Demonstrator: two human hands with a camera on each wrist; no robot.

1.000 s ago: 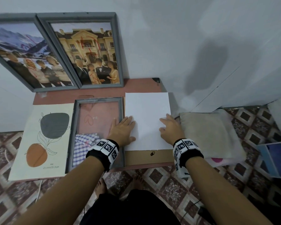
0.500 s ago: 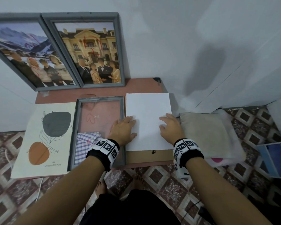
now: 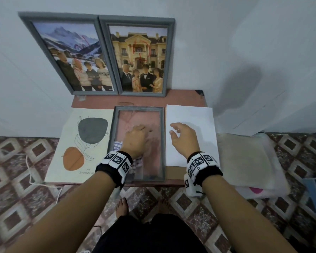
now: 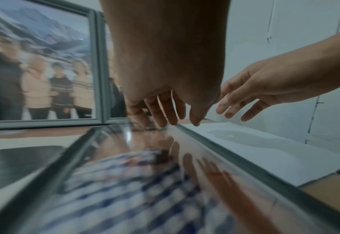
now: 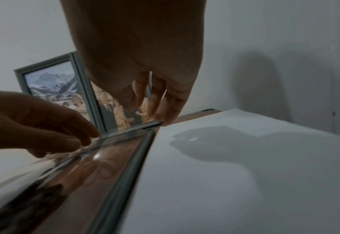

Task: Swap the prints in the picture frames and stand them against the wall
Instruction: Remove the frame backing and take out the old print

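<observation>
Both hands are hovering low over the table (image 3: 98,103) now. The left hand (image 3: 135,139) is hanging above the glass of the empty grey frame (image 3: 161,143), fingers loosely spread and pointing down, holding nothing; whether the tips are touching the glass is hard to say. Just right of it, the right hand (image 3: 184,137) is floating over the white sheet (image 3: 190,115), fingers relaxed and apart, also gripping nothing, its shadow falling on the paper beneath. Left of the left hand, the leaf print (image 3: 84,141) is lying flat beside the frame. Beyond the fingertips, the mountain picture (image 3: 73,57) and the mansion picture (image 3: 139,55) are leaning side by side against the wall (image 3: 226,42).
</observation>
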